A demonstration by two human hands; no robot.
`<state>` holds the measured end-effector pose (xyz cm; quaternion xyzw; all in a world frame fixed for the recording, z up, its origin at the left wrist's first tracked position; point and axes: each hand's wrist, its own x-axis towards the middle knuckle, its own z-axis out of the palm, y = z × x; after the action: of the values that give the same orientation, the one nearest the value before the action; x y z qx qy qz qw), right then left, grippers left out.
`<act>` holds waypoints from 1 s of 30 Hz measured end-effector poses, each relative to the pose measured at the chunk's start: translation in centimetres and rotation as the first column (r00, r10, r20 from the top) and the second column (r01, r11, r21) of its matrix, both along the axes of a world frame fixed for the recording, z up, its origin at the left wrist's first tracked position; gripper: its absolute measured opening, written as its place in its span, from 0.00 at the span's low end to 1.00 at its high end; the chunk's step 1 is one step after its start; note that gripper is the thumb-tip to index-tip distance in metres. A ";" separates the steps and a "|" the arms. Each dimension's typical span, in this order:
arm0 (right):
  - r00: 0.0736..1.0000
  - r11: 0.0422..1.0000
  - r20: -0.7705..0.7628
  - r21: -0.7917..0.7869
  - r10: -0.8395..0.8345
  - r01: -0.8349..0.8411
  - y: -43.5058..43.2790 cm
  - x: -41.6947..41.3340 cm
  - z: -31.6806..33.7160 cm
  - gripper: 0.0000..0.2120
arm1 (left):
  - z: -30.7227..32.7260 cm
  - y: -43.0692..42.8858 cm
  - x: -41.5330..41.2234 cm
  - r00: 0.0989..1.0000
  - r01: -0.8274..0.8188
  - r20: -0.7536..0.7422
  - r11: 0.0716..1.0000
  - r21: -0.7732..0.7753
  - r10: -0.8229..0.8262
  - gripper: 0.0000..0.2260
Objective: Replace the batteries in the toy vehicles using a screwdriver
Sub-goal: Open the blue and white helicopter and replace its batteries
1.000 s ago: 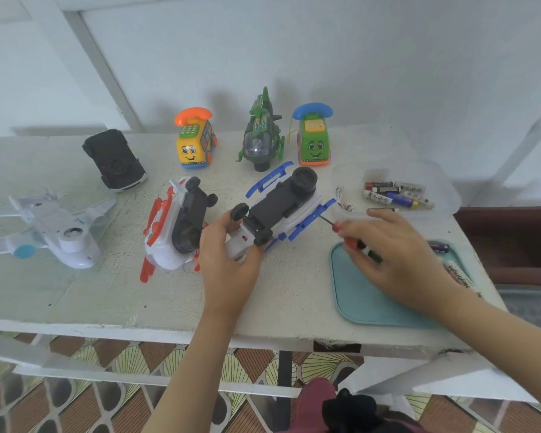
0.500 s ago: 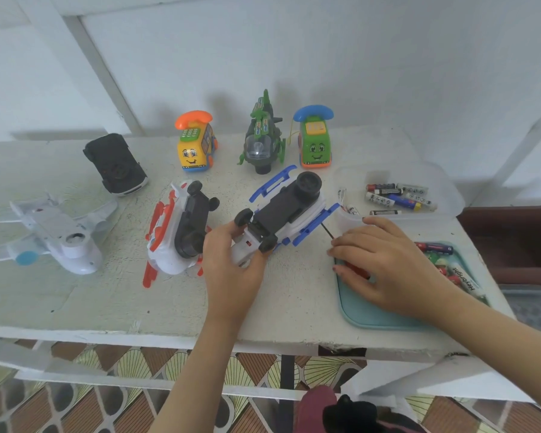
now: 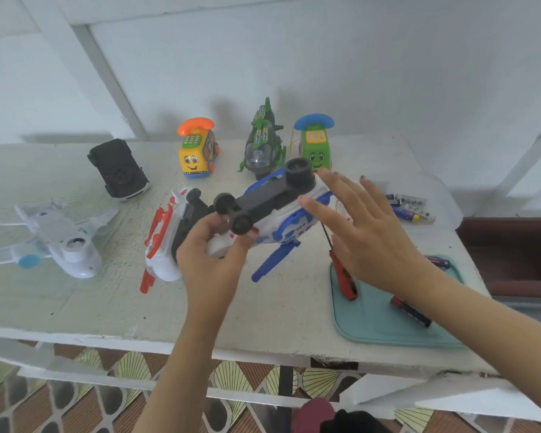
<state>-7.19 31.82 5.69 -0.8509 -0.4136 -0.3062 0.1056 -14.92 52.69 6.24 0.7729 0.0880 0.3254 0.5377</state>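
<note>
Slip risk: left hand (image 3: 211, 257) fingers pinch only the near end of the raised toy (image 3: 294, 225), right hand (image 3: 372, 239) fingers wide and empty; toy may drop onto table (image 3: 75, 304).

Both arms were bare from hand to the picture's edge, with no sleeve showing. The left forearm (image 3: 181, 354) looked slim and smooth. The right forearm (image 3: 481, 323) looked broader near the corner. The left hand (image 3: 213, 254) and right hand (image 3: 366, 232) had slender fingers with short, painted nails (red to dark red, as far as the blur allowed). One such nail showed on a left fingertip (image 3: 254, 230) and a darker one on a right fingertip (image 3: 363, 177). At the bottom edge sat a maroon patch (image 3: 314, 414) and a black patch (image 3: 350, 421). Whether these were clothing could not be told.
</note>
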 end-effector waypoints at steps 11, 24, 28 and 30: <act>0.976 0.971 0.049 0.103 0.214 -0.218 0.7 3.8 2.6 0.39 | 5.9 0.2 0.3 0.914 0.043 -0.368 0.946 -0.323 -0.168 0.12; 0.797 0.860 -0.368 0.379 0.479 -0.342 3.1 4.6 4.5 0.41 | 9.2 4.9 -0.7 0.813 0.392 -0.022 0.575 -0.718 -0.582 0.27; 0.910 0.922 -0.229 0.263 0.347 -0.285 5.9 4.4 4.9 0.40 | 10.8 6.4 0.9 0.901 0.219 -0.139 0.705 -0.674 -0.412 0.10; 0.964 0.958 -0.125 0.195 0.237 -0.210 7.9 4.8 5.0 0.40 | 11.2 7.7 1.9 0.920 0.151 -0.181 0.740 -0.655 -0.347 0.13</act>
<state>-2.42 39.75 10.70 -0.8058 -0.4690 -0.2649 0.2460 -13.04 60.43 17.41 0.5921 0.1644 0.0841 0.7844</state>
